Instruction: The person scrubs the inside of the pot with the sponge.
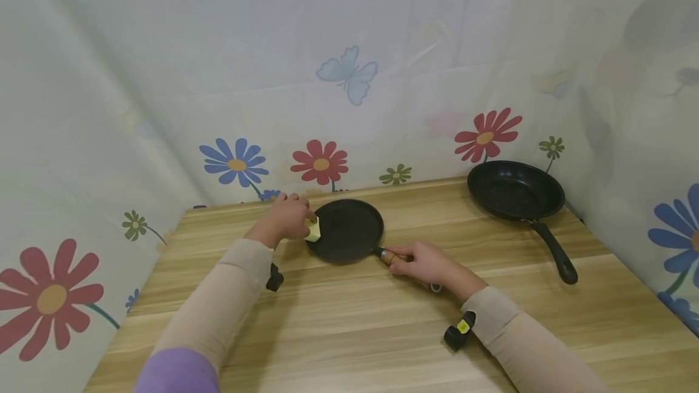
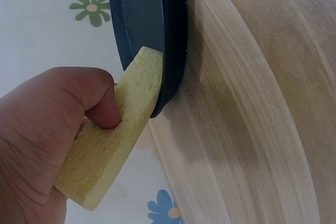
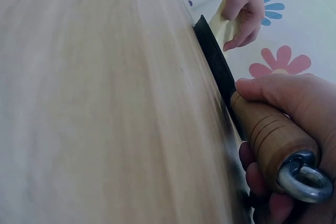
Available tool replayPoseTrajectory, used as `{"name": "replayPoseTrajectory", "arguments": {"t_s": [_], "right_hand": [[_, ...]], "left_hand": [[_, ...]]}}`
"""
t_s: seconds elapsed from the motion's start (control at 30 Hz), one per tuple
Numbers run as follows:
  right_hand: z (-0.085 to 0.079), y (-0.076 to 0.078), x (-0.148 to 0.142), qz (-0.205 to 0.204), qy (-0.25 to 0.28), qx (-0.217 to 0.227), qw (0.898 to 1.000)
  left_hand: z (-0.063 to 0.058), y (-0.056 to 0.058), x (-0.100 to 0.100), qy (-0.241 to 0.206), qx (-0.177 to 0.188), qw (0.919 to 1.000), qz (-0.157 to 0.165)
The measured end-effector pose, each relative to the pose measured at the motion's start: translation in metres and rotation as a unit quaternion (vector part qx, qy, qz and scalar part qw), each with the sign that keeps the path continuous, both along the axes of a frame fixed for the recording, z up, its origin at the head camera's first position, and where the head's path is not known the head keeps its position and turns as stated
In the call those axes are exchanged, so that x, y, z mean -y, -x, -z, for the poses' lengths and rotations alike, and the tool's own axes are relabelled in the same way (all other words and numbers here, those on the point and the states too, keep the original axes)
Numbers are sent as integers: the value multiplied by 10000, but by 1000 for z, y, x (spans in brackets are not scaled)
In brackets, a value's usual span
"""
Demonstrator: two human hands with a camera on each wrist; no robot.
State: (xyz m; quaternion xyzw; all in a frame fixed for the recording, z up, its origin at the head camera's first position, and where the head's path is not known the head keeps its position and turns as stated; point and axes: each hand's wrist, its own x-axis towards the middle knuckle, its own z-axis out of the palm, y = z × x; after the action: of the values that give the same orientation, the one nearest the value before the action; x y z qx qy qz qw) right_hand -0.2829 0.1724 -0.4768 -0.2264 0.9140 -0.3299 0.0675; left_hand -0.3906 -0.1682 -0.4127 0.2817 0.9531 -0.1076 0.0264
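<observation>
A flat black frying pan (image 1: 349, 230) with a low rim is near the back middle of the wooden table. My right hand (image 1: 425, 261) grips its wooden handle (image 3: 270, 135), which ends in a metal ring (image 3: 305, 182). At the pan's left edge my left hand (image 1: 285, 221) pinches a pale yellow sponge (image 2: 113, 140) between thumb and fingers. One end of that sponge meets the pan's rim in the left wrist view. Part of the sponge is hidden behind the thumb.
A deeper black frying pan (image 1: 516, 190) with a black handle (image 1: 554, 253) stands at the table's back right. Behind the wooden table (image 1: 349, 332) hangs a white curtain (image 1: 262, 65) printed with flowers and a butterfly. It also borders the left and right sides.
</observation>
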Motion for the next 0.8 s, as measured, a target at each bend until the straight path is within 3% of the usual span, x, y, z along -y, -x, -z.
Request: {"name": "replayPoseTrajectory", "arguments": {"t_s": [0.43,0.8], "right_hand": [[2,1,1,35,-2,58,10000],[4,1,0,-61,-48,-236,9997]], "left_hand": [[1,-11,2,-231,-38,9997,101],[-2,-25,-6,-179,116,9996,-161]]}}
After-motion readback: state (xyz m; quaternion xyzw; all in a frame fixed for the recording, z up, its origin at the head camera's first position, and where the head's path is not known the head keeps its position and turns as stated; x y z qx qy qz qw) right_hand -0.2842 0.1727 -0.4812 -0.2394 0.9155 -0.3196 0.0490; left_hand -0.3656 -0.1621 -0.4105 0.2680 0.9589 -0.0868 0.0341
